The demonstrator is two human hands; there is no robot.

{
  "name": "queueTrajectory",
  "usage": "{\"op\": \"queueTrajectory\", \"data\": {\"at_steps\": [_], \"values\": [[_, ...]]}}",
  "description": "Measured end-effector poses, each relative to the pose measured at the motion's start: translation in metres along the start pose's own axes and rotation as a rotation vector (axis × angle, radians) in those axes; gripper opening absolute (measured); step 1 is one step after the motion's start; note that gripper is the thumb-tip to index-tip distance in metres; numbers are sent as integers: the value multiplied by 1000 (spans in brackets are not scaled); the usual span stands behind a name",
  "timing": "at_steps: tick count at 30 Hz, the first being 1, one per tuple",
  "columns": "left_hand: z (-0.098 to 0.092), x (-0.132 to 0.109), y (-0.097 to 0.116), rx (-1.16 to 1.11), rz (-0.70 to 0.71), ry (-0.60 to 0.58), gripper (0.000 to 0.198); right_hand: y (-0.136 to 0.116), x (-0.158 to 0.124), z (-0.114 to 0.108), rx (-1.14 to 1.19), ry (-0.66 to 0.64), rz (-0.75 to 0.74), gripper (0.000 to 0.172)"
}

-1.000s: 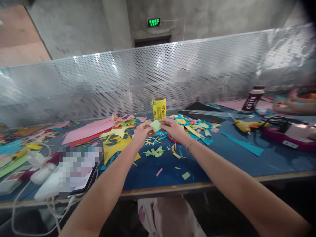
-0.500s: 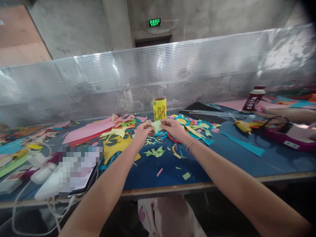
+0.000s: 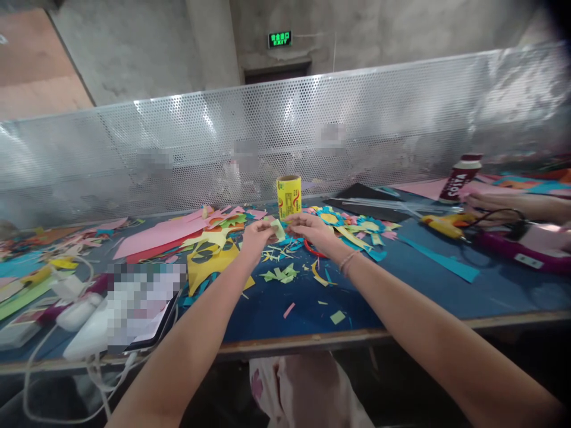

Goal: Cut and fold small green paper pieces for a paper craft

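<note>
Left hand (image 3: 256, 236), right hand (image 3: 312, 229): each grip pinching green paper piece (image 3: 278, 229) over bench (image 3: 401, 285). Risk: opposed pull likely tears it; slip loses it among scraps (image 3: 280, 274).

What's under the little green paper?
Blue table with green scraps and yellow snippets. The left hand and right hand pinch the paper; the right hand hides part of a red loop.

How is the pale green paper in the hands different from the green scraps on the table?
The pale green paper is one piece, pinched between the left hand and right hand; the green scraps are several cuttings lying loose on the blue table. Both are light green paper.
</note>
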State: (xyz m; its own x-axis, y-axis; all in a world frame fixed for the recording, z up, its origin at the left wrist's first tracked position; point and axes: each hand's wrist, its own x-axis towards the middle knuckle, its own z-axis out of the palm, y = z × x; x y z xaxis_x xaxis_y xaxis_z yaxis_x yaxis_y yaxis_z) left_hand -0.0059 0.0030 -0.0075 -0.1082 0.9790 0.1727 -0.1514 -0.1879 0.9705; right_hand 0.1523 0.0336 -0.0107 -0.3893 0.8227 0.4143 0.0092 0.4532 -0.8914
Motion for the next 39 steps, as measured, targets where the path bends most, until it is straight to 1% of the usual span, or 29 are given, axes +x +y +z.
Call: {"op": "queueTrajectory", "data": {"at_steps": [3, 5, 9, 12, 15, 19, 24, 29, 35, 39], "values": [[1, -1, 2, -48, -40, -18, 18, -5, -3, 2, -133, -36, -124, 41], [0, -1, 3, -85, -76, -31, 20, -8, -6, 2, -243, -48, -206, 45], [0, -1, 2, -105, -102, -57, 20, -9, -7, 2, -461, -46, -372, 39], [1, -1, 2, -99, -93, -74, 18, -7, -5, -1, -551, -31, -459, 34], [1, -2, 2, -107, -71, -79, 17, -4, -2, -3, -579, -7, -460, 27], [1, -3, 3, -119, -51, -124, 20, -2, -1, -6, -602, 2, -469, 16], [1, -3, 0, -63, -40, -180, 21, -4, -1, -6, -609, 5, -511, 11], [0, 0, -5, -26, -24, -199, 19, -5, -2, -6, -577, -31, -433, 10], [-1, 2, -6, 63, 40, -249, 17, -4, -1, -8, -562, -12, -323, 12], [0, 1, -6, 104, 55, -257, 19, -6, -2, -7, -556, 7, -264, 16]]}}
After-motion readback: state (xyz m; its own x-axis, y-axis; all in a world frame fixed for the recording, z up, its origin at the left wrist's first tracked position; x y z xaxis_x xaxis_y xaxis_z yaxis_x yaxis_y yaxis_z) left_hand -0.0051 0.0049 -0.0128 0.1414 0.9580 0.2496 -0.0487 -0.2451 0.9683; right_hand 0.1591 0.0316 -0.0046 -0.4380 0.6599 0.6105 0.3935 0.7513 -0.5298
